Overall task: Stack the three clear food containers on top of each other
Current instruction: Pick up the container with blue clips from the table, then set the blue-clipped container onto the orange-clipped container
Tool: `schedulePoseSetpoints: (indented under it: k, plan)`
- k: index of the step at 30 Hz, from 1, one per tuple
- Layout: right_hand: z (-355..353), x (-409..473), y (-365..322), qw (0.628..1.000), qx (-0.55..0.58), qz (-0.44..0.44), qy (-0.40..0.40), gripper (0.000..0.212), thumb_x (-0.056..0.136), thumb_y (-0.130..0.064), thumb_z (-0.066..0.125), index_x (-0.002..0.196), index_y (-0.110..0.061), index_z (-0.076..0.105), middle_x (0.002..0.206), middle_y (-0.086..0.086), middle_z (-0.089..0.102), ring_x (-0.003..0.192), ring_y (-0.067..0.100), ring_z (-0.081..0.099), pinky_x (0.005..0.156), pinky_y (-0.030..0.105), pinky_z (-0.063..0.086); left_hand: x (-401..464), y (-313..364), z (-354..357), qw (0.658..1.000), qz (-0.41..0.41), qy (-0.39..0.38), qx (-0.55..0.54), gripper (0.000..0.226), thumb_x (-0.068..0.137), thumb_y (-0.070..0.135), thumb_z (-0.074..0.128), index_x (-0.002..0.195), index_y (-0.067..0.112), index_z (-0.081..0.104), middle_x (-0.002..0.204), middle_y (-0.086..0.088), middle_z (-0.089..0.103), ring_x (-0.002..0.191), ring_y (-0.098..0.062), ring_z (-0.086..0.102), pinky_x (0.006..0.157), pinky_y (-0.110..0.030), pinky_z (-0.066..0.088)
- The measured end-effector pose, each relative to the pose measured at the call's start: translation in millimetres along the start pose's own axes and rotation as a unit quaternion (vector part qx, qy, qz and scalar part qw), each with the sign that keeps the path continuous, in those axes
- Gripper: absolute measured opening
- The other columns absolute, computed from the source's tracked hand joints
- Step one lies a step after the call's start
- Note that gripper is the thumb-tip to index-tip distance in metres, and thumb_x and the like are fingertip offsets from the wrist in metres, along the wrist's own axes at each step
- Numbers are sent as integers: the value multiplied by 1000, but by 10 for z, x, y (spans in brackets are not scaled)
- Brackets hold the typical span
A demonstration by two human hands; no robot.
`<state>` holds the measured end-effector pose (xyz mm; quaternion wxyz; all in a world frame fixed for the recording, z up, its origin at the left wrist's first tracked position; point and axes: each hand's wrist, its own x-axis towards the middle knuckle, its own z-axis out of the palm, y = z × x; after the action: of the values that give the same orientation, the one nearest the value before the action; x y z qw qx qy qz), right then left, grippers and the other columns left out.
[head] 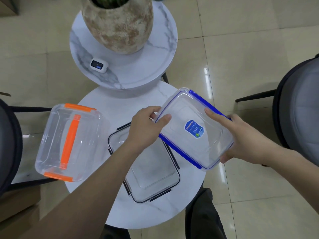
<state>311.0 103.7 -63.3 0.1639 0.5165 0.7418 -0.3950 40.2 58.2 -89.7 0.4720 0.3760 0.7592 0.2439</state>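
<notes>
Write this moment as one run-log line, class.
step: stacking | hands: left hand and right hand grip blue-clipped container | position: tilted, partly over black-clipped container | untouched: orange-clipped container

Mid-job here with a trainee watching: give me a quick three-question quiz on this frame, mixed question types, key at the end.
1. True or false: the blue-clipped container is held by both the left hand and the right hand.
2. Which container has an orange strap handle across its lid? A) the orange-clipped container B) the black-clipped container C) the blue-clipped one
3. Fill in: the small white device lies on the upper round table beside the ____.

Key: 1 true; 2 A; 3 vase.
</notes>
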Motion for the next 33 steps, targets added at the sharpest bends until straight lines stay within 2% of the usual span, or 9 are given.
schedulePoseSetpoints:
  k: [4,8,13,15,17,21,25,29,33]
  plan:
    - [-6,3,-2,1000,0,-22,-17,134,61,-19,92,145,-64,-1,128,-11,29,118,14,38,97,33,51,-41,-77,-34,994,-61,-30,-83,40,91,38,73,125,17,66,121,-3,70,105,-20,70,82,-34,59]
    - [-45,-9,32,987,135,-61,56,95,81,-13,78,146,-57,25,135,-12,43,121,6,47,99,30,48,-88,-144,-51,985,-108,-39,-129,33,94,29,71,121,10,65,115,-10,76,93,-23,74,75,-36,59]
    - [110,-75,-116,879,449,4,163,62,89,-25,67,142,-44,41,123,-21,65,107,-4,65,82,17,54,-244,-212,-52,968,-132,-35,-212,17,99,20,65,110,7,69,95,-6,80,77,-17,75,79,-41,62]
    - [278,-68,-189,843,522,31,128,51,84,-33,68,133,-30,56,118,-8,72,111,16,69,86,34,59,-311,-255,-34,959,-153,-26,-237,15,99,20,65,108,8,68,98,-9,79,83,-22,74,83,-44,62]
    - [413,-72,-262,821,555,61,124,51,79,-43,69,127,-30,59,119,3,71,111,31,67,91,50,57,-374,-311,-22,952,-177,-16,-250,15,99,22,66,107,10,67,102,-11,79,85,-23,73,84,-45,62]
    - [540,-57,-309,812,562,89,132,54,77,-55,68,124,-29,61,106,2,74,102,35,71,87,58,57,-496,-412,-56,938,-213,-35,-271,29,93,31,71,117,18,61,112,-4,75,90,-18,72,80,-37,59]
    - [573,-34,-360,821,554,96,103,68,74,-63,72,128,-25,58,108,5,73,98,33,73,83,61,57,-536,-462,-63,912,-203,-54,-353,63,69,53,78,127,33,64,121,-5,76,107,-27,76,92,-47,62]
    - [554,-24,-399,824,549,91,104,64,72,-57,66,128,-27,57,107,4,73,97,32,73,83,61,58,-542,-469,-60,914,-190,-27,-357,45,65,54,77,106,36,71,114,-14,77,101,-37,77,87,-47,63]
    - [550,-9,-447,825,549,88,96,64,73,-54,65,129,-26,56,110,2,72,99,30,73,84,59,58,-569,-507,-64,914,-188,-19,-359,42,64,54,76,102,37,70,107,-11,78,101,-38,76,86,-48,63]
